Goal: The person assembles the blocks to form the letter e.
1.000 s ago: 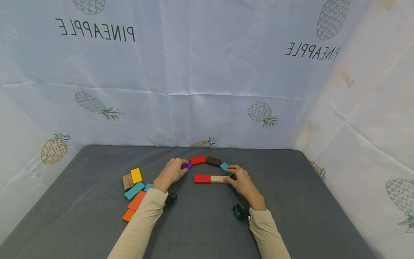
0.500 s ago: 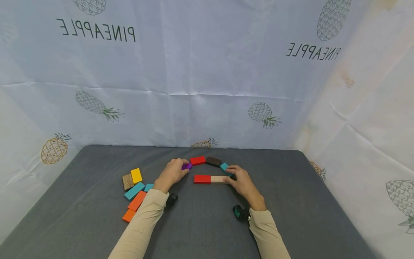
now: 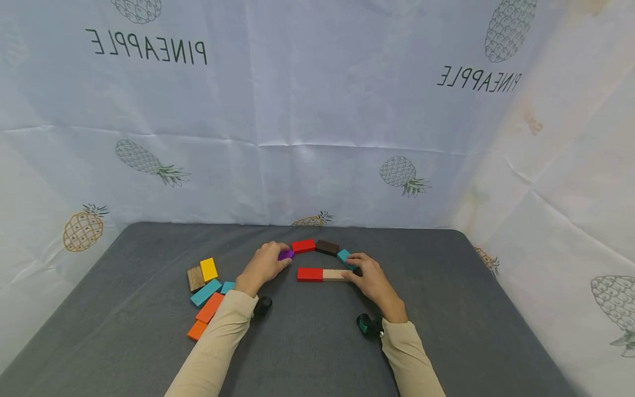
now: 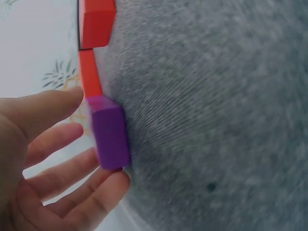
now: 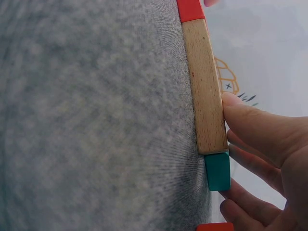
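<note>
My left hand [image 3: 263,267] grips a purple block [image 4: 110,137] at the left end of a curved row. In the left wrist view its thumb lies along the near side and the fingers reach past the block's far end. The row runs on through a red block [image 3: 303,246] and a dark brown block [image 3: 327,247] to a blue block [image 3: 343,255]. My right hand [image 3: 373,281] curls its fingers round that blue block. Its thumb lies by the right end of a plain wooden block [image 5: 204,86], which adjoins another red block [image 3: 310,274] in front of the curve.
On the left of the grey table [image 3: 307,353] lies a loose group: a yellow block [image 3: 209,268], a brown wood-grain block [image 3: 195,279], a blue slab [image 3: 206,293] and orange blocks [image 3: 210,307]. A white pineapple-print cloth [image 3: 317,110] hangs behind the table.
</note>
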The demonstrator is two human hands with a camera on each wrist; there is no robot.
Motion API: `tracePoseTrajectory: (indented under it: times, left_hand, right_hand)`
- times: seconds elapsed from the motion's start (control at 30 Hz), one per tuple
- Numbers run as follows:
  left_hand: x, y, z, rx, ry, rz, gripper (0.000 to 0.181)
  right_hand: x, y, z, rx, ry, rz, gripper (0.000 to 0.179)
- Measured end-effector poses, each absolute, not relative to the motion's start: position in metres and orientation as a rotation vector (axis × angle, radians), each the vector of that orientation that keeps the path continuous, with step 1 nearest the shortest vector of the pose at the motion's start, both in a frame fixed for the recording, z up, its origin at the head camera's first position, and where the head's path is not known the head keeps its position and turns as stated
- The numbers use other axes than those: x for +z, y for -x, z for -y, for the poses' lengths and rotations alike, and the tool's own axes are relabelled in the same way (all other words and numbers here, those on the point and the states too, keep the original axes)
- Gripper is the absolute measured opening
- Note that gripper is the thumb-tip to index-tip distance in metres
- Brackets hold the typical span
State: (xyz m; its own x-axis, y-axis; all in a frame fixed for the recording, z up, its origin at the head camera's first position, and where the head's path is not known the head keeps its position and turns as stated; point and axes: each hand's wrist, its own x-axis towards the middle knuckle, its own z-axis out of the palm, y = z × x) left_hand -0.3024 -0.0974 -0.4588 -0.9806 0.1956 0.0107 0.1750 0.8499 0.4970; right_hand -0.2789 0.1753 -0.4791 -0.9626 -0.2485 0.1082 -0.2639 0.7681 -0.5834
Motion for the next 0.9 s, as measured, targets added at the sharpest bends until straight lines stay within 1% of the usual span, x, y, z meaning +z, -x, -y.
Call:
tracePoseTrajectory:
  times: [0.3, 0.67, 0.9]
  left_hand:
    - [-0.447, 0.290, 0.115, 0.827, -0.294, -2.984, 0.041]
    - [-0.446, 0.262, 0.137, 0.874, -0.261, -2.993, 0.040]
    - [-0.442, 0.249, 0.146, 0.864, -0.297, -3.041, 0.039]
  right_hand:
    - [-0.480, 0.278, -0.175, 0.984, -0.425, 2.921, 0.041]
    - [-0.481, 0.278, -0.175, 0.983, -0.432, 2.909, 0.040]
    - [-0.481, 0.278, -0.175, 0.966, -0.431, 2.910, 0.040]
